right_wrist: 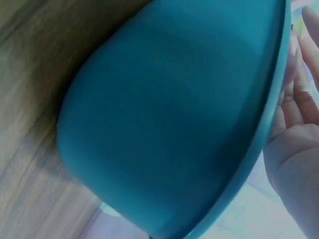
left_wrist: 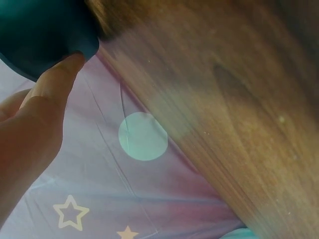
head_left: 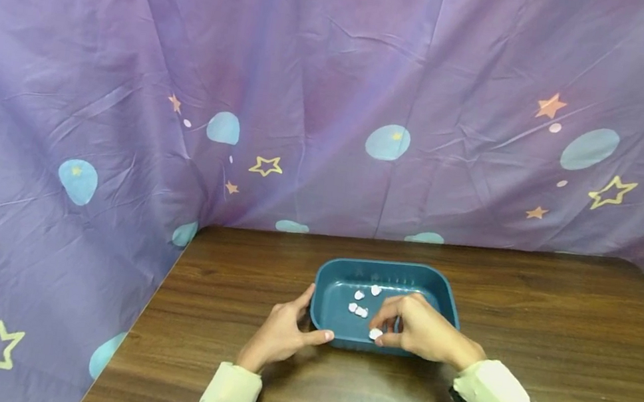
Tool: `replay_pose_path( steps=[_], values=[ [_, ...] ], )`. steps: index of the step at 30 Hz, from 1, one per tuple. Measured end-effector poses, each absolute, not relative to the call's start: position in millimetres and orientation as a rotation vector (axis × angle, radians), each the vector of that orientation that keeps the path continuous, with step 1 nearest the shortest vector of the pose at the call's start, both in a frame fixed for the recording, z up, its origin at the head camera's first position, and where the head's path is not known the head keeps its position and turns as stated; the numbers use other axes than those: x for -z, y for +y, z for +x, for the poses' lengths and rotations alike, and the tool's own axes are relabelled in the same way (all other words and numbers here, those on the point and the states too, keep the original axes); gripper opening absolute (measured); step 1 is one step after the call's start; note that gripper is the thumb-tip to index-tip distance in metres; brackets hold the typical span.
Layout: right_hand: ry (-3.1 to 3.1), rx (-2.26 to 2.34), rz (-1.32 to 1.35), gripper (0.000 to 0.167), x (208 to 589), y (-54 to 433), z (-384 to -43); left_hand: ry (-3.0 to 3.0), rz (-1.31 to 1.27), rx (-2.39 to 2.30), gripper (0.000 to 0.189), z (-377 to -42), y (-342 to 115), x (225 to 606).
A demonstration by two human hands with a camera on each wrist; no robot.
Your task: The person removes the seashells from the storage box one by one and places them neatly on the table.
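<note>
Wooden table [head_left: 554, 323], teal tray [head_left: 336, 291] opening upward, long axis crosswise

With 12 o'clock at the top of the head view, we extend the left forearm, in a pale sleeve [head_left: 227, 398], toward 1 o'clock. We keep the fingers of the left hand [head_left: 279, 334] nearly straight toward 1 o'clock, its thumb [head_left: 318, 337] spread toward 3. We angle the right forearm, likewise sleeved, toward 10 o'clock. We curl the right hand [head_left: 422, 329] into a pinch, its index finger bent toward 8 o'clock, opposite the thumb.
</note>
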State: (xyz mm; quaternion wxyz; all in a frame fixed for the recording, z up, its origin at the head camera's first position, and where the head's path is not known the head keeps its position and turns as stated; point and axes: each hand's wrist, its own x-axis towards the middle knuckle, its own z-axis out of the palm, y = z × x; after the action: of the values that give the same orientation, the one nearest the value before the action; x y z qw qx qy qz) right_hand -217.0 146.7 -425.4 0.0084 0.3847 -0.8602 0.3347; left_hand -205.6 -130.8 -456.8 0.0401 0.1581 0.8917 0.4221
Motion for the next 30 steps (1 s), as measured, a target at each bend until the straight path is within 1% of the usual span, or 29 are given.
replay_pose_path(
  steps=[4,14,22,30],
  values=[
    [-2.664,-1.068,1.229,0.018,424,143,-211,2.73,0.481,-1.286,0.101,-207,-131,457],
    [-2.585,-1.034,1.335,0.015,424,130,-194,2.711,0.473,-1.272,0.102,-208,-132,457],
    [-2.496,-1.065,1.423,0.014,434,118,-183,2.724,0.476,-1.264,0.103,-208,-131,454],
    [-2.506,-1.007,1.421,0.011,446,107,-177,2.7,0.469,-1.286,0.103,-207,-131,455]
  ],
)
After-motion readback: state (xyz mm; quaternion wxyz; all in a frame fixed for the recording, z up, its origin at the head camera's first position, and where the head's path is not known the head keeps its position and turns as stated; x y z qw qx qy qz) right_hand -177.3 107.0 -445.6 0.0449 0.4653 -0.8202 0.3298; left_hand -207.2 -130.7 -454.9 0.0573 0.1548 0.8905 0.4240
